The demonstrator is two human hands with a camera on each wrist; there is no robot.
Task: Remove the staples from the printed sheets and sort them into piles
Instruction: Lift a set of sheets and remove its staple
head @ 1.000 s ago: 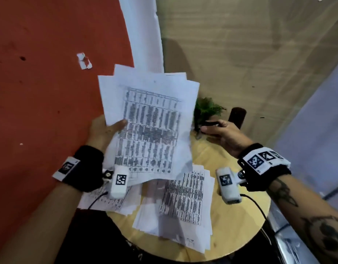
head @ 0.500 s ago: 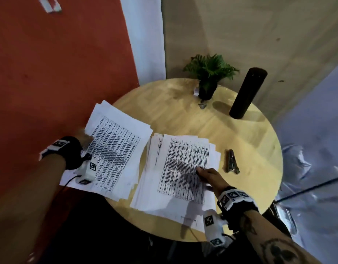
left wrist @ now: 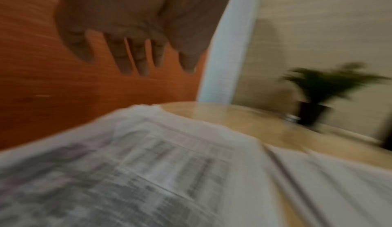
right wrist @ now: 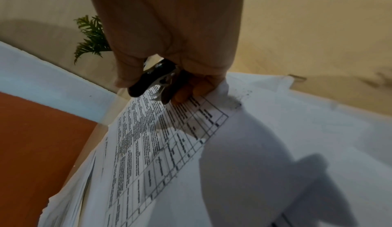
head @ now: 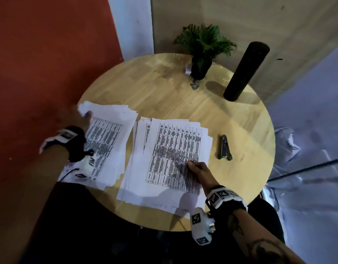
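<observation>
Two piles of printed sheets lie side by side on a round wooden table (head: 164,92). My left hand (head: 84,119) hovers at the far left corner of the left pile (head: 109,138). It is blurred in the head view. Seen from the left wrist, the left hand (left wrist: 135,59) has straight, spread fingers and holds nothing above that pile (left wrist: 148,163). My right hand (head: 198,170) rests on the near right part of the right pile (head: 170,147). In the right wrist view it grips a black staple remover (right wrist: 155,78) with metal claws, fingertips (right wrist: 182,94) touching the top sheet (right wrist: 169,138).
A small metal stapler-like tool (head: 224,147) lies right of the right pile. At the back stand a potted plant (head: 201,60) and a tall black cylinder (head: 244,71), with small metal bits (head: 194,86) in front of the pot. Both piles overhang the table's near edge.
A second ago my left hand held a bundle of sheets up; it now lies on the left pile, released. My right hand came from beside the plant down onto the right pile.
</observation>
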